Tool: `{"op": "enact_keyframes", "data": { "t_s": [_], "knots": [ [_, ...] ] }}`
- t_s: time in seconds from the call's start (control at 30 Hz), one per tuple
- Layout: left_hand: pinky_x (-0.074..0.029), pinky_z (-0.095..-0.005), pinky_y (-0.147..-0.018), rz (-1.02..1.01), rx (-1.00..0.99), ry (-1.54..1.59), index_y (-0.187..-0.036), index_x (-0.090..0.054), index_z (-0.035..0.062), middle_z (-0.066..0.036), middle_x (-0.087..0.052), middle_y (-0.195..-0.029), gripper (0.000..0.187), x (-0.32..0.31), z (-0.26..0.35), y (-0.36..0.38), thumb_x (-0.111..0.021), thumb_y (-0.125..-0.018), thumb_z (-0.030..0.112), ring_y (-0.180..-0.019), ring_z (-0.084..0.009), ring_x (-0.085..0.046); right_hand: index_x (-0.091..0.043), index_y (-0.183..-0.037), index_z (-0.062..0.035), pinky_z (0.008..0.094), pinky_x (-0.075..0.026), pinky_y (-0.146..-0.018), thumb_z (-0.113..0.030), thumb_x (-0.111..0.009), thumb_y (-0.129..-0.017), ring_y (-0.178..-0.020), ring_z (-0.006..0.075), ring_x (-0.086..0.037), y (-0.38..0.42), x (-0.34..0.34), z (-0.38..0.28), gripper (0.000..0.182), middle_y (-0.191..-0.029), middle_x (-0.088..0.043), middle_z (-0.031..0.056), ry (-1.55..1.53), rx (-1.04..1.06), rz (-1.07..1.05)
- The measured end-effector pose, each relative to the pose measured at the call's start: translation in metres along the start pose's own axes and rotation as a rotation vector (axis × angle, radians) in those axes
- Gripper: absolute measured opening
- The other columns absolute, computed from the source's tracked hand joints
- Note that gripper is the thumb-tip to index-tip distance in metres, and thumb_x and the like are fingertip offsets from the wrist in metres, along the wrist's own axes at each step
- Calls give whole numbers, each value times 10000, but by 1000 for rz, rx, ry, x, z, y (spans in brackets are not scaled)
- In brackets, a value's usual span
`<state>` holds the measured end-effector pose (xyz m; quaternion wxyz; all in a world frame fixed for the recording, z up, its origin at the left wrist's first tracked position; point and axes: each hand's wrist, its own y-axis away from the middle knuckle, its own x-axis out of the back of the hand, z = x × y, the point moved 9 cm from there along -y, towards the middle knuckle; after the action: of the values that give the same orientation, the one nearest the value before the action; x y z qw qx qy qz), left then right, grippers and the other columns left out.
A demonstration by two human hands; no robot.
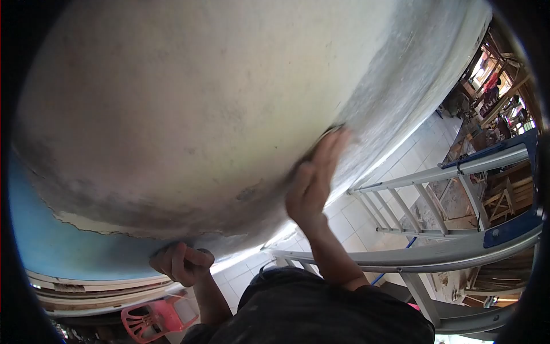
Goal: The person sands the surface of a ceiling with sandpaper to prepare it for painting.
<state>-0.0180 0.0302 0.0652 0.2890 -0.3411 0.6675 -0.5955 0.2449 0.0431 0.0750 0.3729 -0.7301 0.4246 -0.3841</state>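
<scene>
A large curved surface (217,109), cream with grey smeared patches, fills most of the view. Along its lower left, a ragged edge borders a smooth blue area (86,246). My right hand (315,178) lies with fingers stretched along the grey band, slightly blurred. Under its fingers it presses a thin, dark-edged piece, apparently sandpaper (331,131), mostly hidden by the hand. Lower down, my left hand (182,264) is closed with curled fingers against the bottom of the blue and grey area. What it holds, if anything, is hidden.
An aluminium stepladder (401,261) with blue fittings stands close on my right. White floor tiles (355,221) show below. A pink plastic chair (157,318) is at lower left, near stacked light strips (97,289). Wood pieces (507,198) clutter the far right.
</scene>
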Motion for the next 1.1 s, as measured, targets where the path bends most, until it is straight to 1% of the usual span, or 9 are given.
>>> {"op": "enact_keyframes", "data": {
  "t_s": [0.1, 0.33, 0.43, 0.53, 0.63, 0.8, 0.87, 1.03, 1.1],
  "knots": [
    [-338, -340, -595, -7, 5, 8, -882, -531, 45, -72, -499, -739, 97, 1, 0, -1, -478, -836, 113, -648, -207, -433, -163, -1369, 134, 500, -81, -1090, -182, -300, -971, -1347, 464, -79, -37, 17, 11, 526, -1423, -84, 363, -66, -165, 131],
    [-350, -335, -596, -5, -1, -7, -879, -535, 40, -74, -503, -729, 90, -2, 1, -2, -483, -831, 97, -651, -211, -442, -192, -1349, 158, 495, -75, -1091, -162, -295, -959, -1349, 463, -69, 47, -23, -20, 514, -1411, -133, 370, -94, -8, -123],
    [-354, -338, -597, -15, -5, 0, -888, -532, 38, -78, -509, -734, 92, -1, 2, 1, -486, -836, 98, -647, -212, -443, -240, -1328, 163, 599, -73, -1052, -150, -334, -936, -1318, 526, -94, 6, -5, -4, 510, -1397, -167, 376, -37, 17, 4],
    [-352, -340, -599, -11, -15, 5, -894, -530, 41, -76, -514, -748, 95, -1, 1, -2, -486, -838, 105, -656, -214, -444, -154, -1343, 178, 505, -63, -1089, -160, -320, -954, -1343, 476, -73, -36, 15, 5, 542, -1412, -112, 375, -82, -128, 92],
    [-349, -345, -606, -15, -2, 16, -897, -530, 46, -73, -513, -761, 101, -1, 1, -3, -482, -841, 116, -667, -217, -447, -142, -1344, 178, 532, -60, -1080, -164, -325, -951, -1333, 498, -74, -7, -2, -7, 552, -1410, -106, 379, -85, -145, 44],
    [-349, -349, -614, -10, -2, 0, -887, -536, 44, -73, -518, -770, 109, -1, 1, 0, -478, -840, 124, -668, -222, -452, -180, -1333, 185, 588, -52, -1056, -159, -315, -945, -1307, 550, -69, 43, -25, -22, 536, -1397, -112, 396, -48, 5, -137],
    [-349, -345, -611, -5, -14, 14, -881, -539, 42, -74, -521, -763, 107, 0, 1, 0, -478, -836, 118, -661, -222, -451, -193, -1333, 181, 549, -62, -1073, -156, -317, -949, -1322, 521, -78, 25, -17, -9, 525, -1404, -114, 387, -2, 56, -63],
    [-353, -338, -595, 18, 3, 3, -868, -544, 37, -84, -522, -740, 104, 1, -1, 4, -481, -827, 109, -637, -219, -447, -164, -1350, 166, 458, -82, -1098, -149, -306, -961, -1354, 449, -74, -23, 9, 5, 520, -1427, -81, 360, -58, -175, 65],
    [-349, -336, -585, 22, -5, 20, -865, -541, 38, -84, -518, -727, 99, -2, 0, 0, -481, -825, 105, -626, -214, -445, -135, -1356, 164, 488, -72, -1091, -155, -312, -954, -1352, 463, -42, 7, -7, -11, 543, -1421, -53, 374, -71, -134, -51]
  ]
}}
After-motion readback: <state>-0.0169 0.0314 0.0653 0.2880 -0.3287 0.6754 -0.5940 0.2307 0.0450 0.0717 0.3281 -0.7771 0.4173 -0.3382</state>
